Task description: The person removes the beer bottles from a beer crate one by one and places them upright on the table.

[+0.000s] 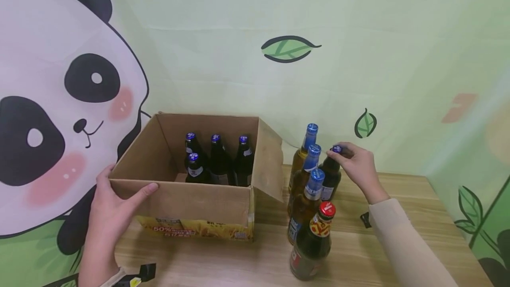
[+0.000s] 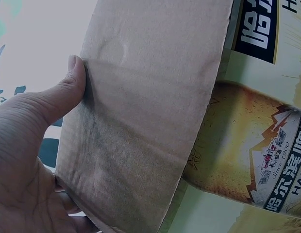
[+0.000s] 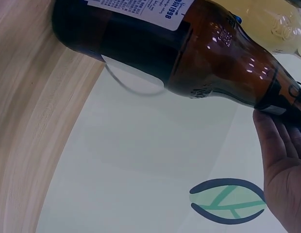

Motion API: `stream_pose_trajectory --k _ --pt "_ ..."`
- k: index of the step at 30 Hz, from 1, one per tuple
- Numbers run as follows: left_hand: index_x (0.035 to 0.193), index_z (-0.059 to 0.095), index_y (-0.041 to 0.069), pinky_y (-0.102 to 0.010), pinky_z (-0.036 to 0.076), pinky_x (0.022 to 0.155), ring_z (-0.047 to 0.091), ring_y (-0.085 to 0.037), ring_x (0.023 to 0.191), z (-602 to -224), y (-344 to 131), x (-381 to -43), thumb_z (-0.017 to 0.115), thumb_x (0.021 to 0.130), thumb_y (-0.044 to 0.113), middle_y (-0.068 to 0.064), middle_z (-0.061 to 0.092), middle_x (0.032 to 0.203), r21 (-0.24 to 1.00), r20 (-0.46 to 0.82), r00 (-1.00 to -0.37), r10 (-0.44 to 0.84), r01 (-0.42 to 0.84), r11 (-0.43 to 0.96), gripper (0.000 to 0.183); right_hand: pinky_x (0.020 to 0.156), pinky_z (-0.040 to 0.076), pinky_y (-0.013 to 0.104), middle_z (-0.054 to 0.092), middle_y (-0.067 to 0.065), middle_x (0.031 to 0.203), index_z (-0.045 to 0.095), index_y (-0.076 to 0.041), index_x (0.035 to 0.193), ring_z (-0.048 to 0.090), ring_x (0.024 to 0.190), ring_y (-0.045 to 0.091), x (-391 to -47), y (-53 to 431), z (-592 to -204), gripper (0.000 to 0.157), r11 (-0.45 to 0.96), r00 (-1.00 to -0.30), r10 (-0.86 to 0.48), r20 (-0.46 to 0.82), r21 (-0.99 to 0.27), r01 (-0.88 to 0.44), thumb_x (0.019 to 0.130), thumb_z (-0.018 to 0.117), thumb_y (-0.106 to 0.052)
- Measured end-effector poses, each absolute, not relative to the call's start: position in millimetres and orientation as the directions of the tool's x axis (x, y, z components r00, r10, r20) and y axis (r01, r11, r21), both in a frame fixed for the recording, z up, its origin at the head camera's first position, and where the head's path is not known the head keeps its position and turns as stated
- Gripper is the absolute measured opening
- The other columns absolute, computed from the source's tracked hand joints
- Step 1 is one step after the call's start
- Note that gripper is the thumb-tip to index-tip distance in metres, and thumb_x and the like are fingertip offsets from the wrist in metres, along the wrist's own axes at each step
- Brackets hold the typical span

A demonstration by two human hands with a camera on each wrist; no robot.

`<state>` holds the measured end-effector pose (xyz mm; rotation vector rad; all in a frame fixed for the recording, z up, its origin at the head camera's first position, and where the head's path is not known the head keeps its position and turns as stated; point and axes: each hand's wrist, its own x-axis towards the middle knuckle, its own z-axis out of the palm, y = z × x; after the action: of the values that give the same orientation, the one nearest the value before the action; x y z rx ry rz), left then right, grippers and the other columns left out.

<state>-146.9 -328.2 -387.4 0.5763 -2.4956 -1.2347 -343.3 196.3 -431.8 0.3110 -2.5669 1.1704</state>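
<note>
My left hand grips the front left corner of an open cardboard box, thumb over the folded front flap. Inside the box, several dark bottles with blue caps stand upright. At the right, my right hand pinches the top of a dark brown beer bottle with a blue cap; its fingers touch the neck in the right wrist view, where the brown bottle shows a white label. Just left of it stand three bottles with blue foil necks. Nearest me is a red-capped bottle.
The box's right flap sticks out towards the bottles. The wooden table meets a pale green backdrop printed with a panda and leaves. A small black object shows beside the right sleeve.
</note>
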Motion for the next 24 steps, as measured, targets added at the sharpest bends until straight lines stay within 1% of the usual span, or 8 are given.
stream_pose_trajectory --k 3,6,10,14,21,24 --pt "0.162 0.0 0.016 -0.074 0.03 0.107 0.034 -0.052 0.137 -388 -329 -147 0.08 0.079 0.058 -0.028 0.027 0.157 0.805 0.095 -0.876 -0.473 -0.212 0.555 0.122 0.084 0.057 0.053 0.074 0.016 0.106 0.069 -0.006 0.118 0.071 0.097 0.033 -343 197 -431 0.052 0.638 -0.942 -0.076 0.327 -0.71 -0.297 0.091 0.071 -0.051" --pt "0.162 0.001 0.016 -0.074 0.03 0.106 0.034 -0.052 0.137 -388 -329 -146 0.08 0.079 0.057 -0.028 0.027 0.157 0.804 0.102 -0.876 -0.472 -0.207 0.558 0.122 0.087 0.056 0.055 0.073 0.017 0.109 0.067 -0.005 0.121 0.07 0.101 0.036 -343 199 -430 0.052 0.639 -0.946 -0.089 0.313 -0.711 -0.295 0.092 0.07 -0.049" --pt "0.162 0.0 0.016 -0.074 0.03 0.107 0.034 -0.052 0.137 -388 -329 -146 0.08 0.079 0.057 -0.028 0.027 0.157 0.805 0.105 -0.877 -0.468 -0.201 0.559 0.122 0.088 0.056 0.055 0.072 0.018 0.113 0.066 -0.005 0.123 0.069 0.103 0.037 -342 200 -426 0.05 0.64 -0.939 -0.11 0.325 -0.7 -0.318 0.094 0.07 -0.045" --pt "0.162 0.0 0.016 -0.074 0.029 0.107 0.033 -0.052 0.138 -387 -328 -146 0.08 0.08 0.057 -0.028 0.026 0.158 0.809 0.106 -0.88 -0.463 -0.194 0.554 0.122 0.09 0.056 0.053 0.071 0.015 0.117 0.066 -0.005 0.124 0.069 0.105 0.034 -342 201 -417 0.048 0.624 -0.926 -0.127 0.355 -0.697 -0.352 0.095 0.069 -0.044" --pt "0.162 0.0 0.016 -0.074 0.029 0.107 0.033 -0.052 0.138 -388 -330 -147 0.08 0.08 0.057 -0.027 0.026 0.158 0.81 0.112 -0.88 -0.461 -0.188 0.555 0.121 0.093 0.056 0.045 0.071 0.009 0.118 0.066 -0.009 0.125 0.069 0.107 0.025 -341 197 -386 0.047 0.583 -0.909 -0.153 0.389 -0.707 -0.401 0.095 0.068 -0.045" --pt "0.162 0.0 0.016 -0.074 0.029 0.107 0.032 -0.052 0.138 -388 -330 -147 0.08 0.08 0.057 -0.027 0.025 0.158 0.808 0.11 -0.88 -0.462 -0.191 0.557 0.122 0.092 0.056 0.032 0.071 0.007 0.119 0.066 -0.009 0.126 0.069 0.108 0.023 -338 192 -370 0.047 0.576 -0.894 -0.179 0.411 -0.693 -0.434 0.095 0.068 -0.045"
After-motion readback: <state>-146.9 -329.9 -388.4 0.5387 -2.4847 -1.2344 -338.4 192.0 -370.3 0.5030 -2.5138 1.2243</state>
